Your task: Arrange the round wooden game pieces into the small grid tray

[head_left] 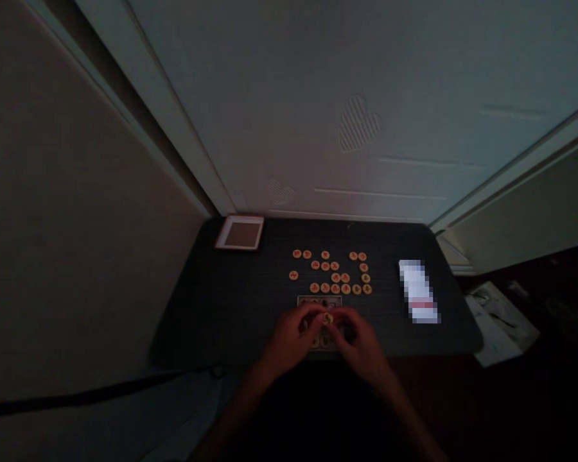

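Note:
Between the fingertips of my left hand and my right hand is a round xiangqi piece, pale with a dark mark. Both hands are closed in a pinch around it. Just below them sits a shallow box with more pieces inside, partly hidden by my fingers. Beyond the box, several round pieces lie flat on the dark table in loose rows. Most carry red characters; a few at the right end, such as one dark-marked piece, look darker.
At the table's back left corner lies a shallow open box lid or tray. A blurred bright phone-like object rests on the right side. A white door with heart patterns stands behind the table. A white box is on the floor at right.

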`<act>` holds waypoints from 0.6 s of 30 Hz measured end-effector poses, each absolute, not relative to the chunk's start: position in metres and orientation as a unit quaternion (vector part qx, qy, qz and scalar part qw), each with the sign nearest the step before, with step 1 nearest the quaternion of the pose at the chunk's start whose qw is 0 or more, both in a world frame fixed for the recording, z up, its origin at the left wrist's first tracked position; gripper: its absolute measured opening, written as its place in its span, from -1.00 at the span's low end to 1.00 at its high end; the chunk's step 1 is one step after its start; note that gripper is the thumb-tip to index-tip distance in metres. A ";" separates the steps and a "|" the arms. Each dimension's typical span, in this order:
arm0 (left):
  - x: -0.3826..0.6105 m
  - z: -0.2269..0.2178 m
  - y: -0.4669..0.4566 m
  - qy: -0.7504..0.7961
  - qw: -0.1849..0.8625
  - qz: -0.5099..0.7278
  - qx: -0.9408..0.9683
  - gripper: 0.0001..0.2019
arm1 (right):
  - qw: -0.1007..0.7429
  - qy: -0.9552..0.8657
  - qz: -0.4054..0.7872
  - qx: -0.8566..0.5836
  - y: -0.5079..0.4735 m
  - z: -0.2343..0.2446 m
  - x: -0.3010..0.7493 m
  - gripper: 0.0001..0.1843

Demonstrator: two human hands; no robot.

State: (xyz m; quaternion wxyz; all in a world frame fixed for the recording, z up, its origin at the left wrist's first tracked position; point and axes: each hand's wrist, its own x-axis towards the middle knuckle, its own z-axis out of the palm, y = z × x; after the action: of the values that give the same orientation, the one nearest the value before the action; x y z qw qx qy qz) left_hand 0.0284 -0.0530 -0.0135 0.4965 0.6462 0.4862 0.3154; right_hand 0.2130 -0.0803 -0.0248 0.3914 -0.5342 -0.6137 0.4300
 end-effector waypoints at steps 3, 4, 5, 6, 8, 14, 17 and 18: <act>0.026 -0.013 -0.058 0.471 0.516 0.322 0.638 -0.76 | 0.402 -0.619 0.424 -0.526 -0.084 -0.028 0.211 -0.77; 0.025 -0.013 -0.060 0.467 0.522 0.323 0.636 -0.76 | 0.404 -0.619 0.424 -0.523 -0.085 -0.029 0.211 -0.76; 0.024 -0.013 -0.063 0.465 0.525 0.322 0.636 -0.76 | 0.406 -0.619 0.425 -0.521 -0.087 -0.030 0.211 -0.76; 0.024 -0.013 -0.065 0.466 0.524 0.322 0.636 -0.76 | 0.409 -0.617 0.426 -0.520 -0.088 -0.030 0.211 -0.76; 0.024 -0.012 -0.069 0.472 0.513 0.322 0.641 -0.74 | 0.416 -0.613 0.427 -0.519 -0.092 -0.029 0.211 -0.76; 0.025 -0.009 -0.078 0.479 0.496 0.327 0.646 -0.71 | 0.431 -0.598 0.444 -0.509 -0.100 -0.023 0.210 -0.74; 0.026 -0.007 -0.081 0.474 0.496 0.332 0.647 -0.71 | 0.435 -0.597 0.449 -0.502 -0.104 -0.020 0.210 -0.74; 0.026 -0.006 -0.081 0.470 0.497 0.335 0.648 -0.71 | 0.436 -0.597 0.450 -0.501 -0.105 -0.020 0.210 -0.74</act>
State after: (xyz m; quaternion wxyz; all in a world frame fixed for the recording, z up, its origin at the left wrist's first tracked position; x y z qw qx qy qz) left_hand 0.0256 -0.0812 -0.0063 0.4971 0.6477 0.4703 0.3350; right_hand 0.2102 -0.1048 -0.0202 0.4355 -0.5013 -0.5974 0.4497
